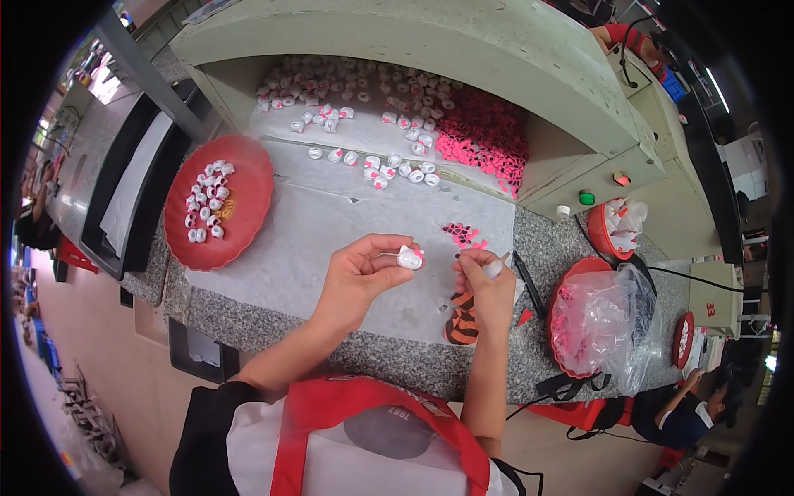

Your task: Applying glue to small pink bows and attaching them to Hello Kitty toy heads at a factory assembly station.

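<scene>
My left hand (pixel 361 273) is closed, with thumb and fingertips pinching a small white cat-head figure (pixel 409 258) that has a pink spot on its right side. To its right, my right hand (pixel 488 285) is closed round a small whitish object (pixel 495 269), partly hidden by the fingers; its kind I cannot make out. The thumb and forefinger of that hand are pressed together close to the figure. Just beyond it lies a small heap of pink and black pieces (pixel 463 235) on the white sheet (pixel 331 223). An orange-and-black striped item (pixel 461 321) sits under the right wrist.
A red plate (pixel 260 178) of white figures stands at left. The shelf (pixel 571 153) ahead holds many white figures and a pink-black pile (pixel 484 136). At right are a black pen-like tool (pixel 529 283), a plastic bag (pixel 608 310) in a red dish, and a red basket (pixel 608 240).
</scene>
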Available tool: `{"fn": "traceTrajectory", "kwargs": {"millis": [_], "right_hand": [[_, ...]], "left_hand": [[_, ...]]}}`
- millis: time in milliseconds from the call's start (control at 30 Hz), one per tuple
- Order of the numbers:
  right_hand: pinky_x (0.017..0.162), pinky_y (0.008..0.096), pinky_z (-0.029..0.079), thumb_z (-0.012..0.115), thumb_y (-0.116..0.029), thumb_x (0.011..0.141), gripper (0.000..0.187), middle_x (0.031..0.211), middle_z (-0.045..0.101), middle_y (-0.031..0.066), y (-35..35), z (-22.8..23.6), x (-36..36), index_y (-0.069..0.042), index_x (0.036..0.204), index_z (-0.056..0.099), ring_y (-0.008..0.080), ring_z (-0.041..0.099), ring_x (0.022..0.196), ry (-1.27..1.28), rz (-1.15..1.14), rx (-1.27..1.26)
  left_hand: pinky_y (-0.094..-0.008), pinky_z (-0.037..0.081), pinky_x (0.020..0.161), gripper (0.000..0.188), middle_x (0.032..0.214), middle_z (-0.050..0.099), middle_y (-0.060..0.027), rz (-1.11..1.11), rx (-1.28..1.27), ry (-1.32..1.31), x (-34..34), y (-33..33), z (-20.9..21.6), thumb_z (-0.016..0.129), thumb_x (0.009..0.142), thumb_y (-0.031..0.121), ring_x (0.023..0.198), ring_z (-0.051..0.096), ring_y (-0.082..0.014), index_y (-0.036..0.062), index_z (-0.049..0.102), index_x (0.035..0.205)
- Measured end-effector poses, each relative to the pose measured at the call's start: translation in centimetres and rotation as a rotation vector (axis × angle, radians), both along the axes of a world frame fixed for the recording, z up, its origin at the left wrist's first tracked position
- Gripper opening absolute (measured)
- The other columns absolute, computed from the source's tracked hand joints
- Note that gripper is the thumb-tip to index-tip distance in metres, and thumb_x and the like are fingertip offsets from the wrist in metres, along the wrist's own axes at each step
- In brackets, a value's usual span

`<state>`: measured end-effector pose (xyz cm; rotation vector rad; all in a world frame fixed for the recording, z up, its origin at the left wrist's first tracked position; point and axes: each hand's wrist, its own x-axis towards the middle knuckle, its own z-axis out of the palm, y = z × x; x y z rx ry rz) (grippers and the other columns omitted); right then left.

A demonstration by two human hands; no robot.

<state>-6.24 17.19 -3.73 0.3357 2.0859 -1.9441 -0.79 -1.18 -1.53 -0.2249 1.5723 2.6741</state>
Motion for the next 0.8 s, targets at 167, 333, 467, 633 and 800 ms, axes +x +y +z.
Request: {"fn": "traceTrajectory", "kwargs": {"millis": [167,333,467,633,800], "right_hand": [[0.051,0.0194,0.043,0.059,-0.007,0.078,0.012,0.072,0.06,0.0058,0.9,-0.1,0.2,0.002,0.086,0.059,0.0079,0.053,0.056,0.043,-0.006,-0.055],[0.059,0.0351,0.047,0.062,-0.014,0.072,0.013,0.078,0.061,0.0137,1.2,-3.5,0.7,-0.002,0.078,0.062,0.0274,0.06,0.066,0.575,0.153,0.891],[0.069,0.037,0.045,0.062,-0.015,0.07,0.019,0.084,0.061,0.0163,0.8,-2.8,0.7,-0.003,0.084,0.062,0.0317,0.06,0.075,0.298,0.228,0.989],[0.064,0.0298,0.047,0.061,-0.006,0.071,0.019,0.082,0.062,0.0115,1.0,-0.2,1.1,-0.002,0.089,0.063,0.0211,0.06,0.066,0.374,0.174,0.525],[0.055,0.0185,0.043,0.065,0.003,0.067,0.012,0.084,0.061,0.0105,-0.3,4.8,3.5,0.002,0.079,0.062,0.0101,0.055,0.07,0.292,0.098,-0.138]], "left_hand": [[-0.0277,0.046,0.08,0.034,0.098,0.059,-0.0114,0.007,-0.045,0.027,0.5,0.3,0.2,0.057,0.072,-0.01,0.092,0.059,-0.0219,-0.003,0.052,0.104],[-0.0273,0.046,0.08,0.034,0.098,0.059,-0.0118,0.027,-0.067,0.019,0.8,0.2,0.1,0.057,0.072,-0.011,0.092,0.059,-0.0215,-0.003,0.051,0.105],[-0.0268,0.046,0.08,0.034,0.098,0.059,-0.0118,0.026,-0.061,0.016,0.7,0.2,0.0,0.057,0.072,-0.01,0.092,0.059,-0.0206,-0.0028,0.052,0.105],[-0.0255,0.047,0.079,0.033,0.1,0.059,-0.0114,0.038,-0.105,0.015,0.9,-0.1,0.2,0.057,0.073,-0.01,0.092,0.059,-0.0187,-0.003,0.051,0.105],[-0.0223,0.047,0.078,0.028,0.098,0.057,-0.0087,0.032,-0.102,0.126,0.7,1.4,0.1,0.054,0.076,-0.01,0.091,0.056,-0.0118,-0.0019,0.052,0.103]]}}
